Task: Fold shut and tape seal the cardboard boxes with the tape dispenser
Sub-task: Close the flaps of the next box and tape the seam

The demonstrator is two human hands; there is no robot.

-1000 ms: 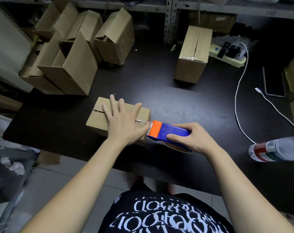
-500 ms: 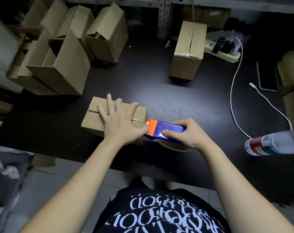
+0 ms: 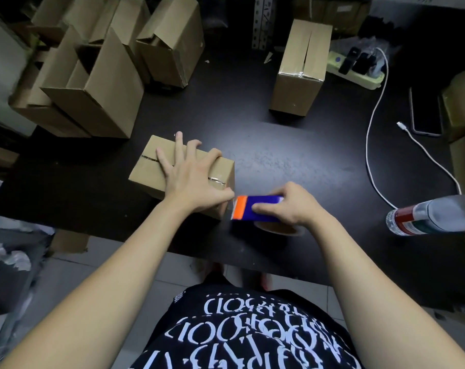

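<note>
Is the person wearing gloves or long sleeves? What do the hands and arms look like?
No gloves and no long sleeves. The left hand and right hand are bare, and so are the arms behind them. I can see no watch, ring or bracelet. The only clothing showing is a black shirt with white lettering.
</note>
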